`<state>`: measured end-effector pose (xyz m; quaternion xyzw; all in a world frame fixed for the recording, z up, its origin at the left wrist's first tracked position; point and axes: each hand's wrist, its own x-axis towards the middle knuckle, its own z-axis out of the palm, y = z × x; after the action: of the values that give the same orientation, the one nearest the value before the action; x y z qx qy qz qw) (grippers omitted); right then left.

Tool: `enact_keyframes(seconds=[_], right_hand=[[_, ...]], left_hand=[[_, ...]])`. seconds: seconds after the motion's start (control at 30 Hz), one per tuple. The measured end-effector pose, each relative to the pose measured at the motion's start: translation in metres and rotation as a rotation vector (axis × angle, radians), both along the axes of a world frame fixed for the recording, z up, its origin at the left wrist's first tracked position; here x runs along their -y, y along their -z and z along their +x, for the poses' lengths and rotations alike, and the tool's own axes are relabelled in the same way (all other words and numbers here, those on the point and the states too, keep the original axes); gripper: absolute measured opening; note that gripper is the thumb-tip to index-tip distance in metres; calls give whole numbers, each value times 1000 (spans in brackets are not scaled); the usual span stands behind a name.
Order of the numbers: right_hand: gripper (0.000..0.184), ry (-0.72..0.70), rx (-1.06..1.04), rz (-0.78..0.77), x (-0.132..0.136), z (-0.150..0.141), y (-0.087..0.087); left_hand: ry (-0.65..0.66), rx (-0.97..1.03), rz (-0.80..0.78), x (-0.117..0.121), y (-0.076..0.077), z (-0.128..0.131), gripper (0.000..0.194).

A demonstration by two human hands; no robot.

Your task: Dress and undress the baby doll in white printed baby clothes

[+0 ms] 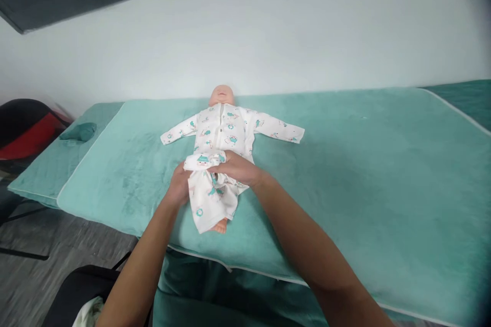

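Observation:
A baby doll (222,95) lies on its back, its head toward the wall. It wears a white printed shirt (226,130) with snaps down the front and sleeves spread to both sides. White printed baby pants (209,209) cover its legs, and a small foot (220,226) pokes out below them. My left hand (179,184) is closed on the left side of the bunched waistband, with its fingertips partly hidden by cloth. On the other side, my right hand (240,167) pinches the same waistband, its thumb lying across the fabric.
The doll rests on a green padded bed (364,189) set against a white wall (291,25). At the far left are a face hole (79,132) in the bed and a black and red chair (28,133). A black seat (82,291) stands at lower left.

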<state>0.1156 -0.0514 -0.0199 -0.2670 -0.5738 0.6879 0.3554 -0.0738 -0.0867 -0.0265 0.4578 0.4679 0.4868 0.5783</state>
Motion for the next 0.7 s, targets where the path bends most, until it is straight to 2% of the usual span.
enact_keyframes(seconds=[0.1,0.2,0.27,0.33,0.43,0.5,0.6,0.7], right_hand=[[37,115,-82,-94,-1,-4,5],[34,136,1,-87,0,-4,4],[34,67,58,-15,1,-2,2],[39,-64,83,63,2,1,-2],[45,-209,176,163,4,4,-7],[41,-229,254,237,4,3,-10],[35,-199,284,330,5,-1,-12],[23,-110,337,391,9,-8,-15]], left_hand=[[106,45,32,5,7,-6,62],[88,63,-1,8,5,-4,60],[1,144,-11,8,2,0,49],[-69,248,-41,7,1,2,35],[-123,326,-134,6,1,1,24],[-147,307,-140,8,0,-1,24],[-184,181,-59,21,-4,-3,22],[-204,89,-135,41,-8,-3,26]])
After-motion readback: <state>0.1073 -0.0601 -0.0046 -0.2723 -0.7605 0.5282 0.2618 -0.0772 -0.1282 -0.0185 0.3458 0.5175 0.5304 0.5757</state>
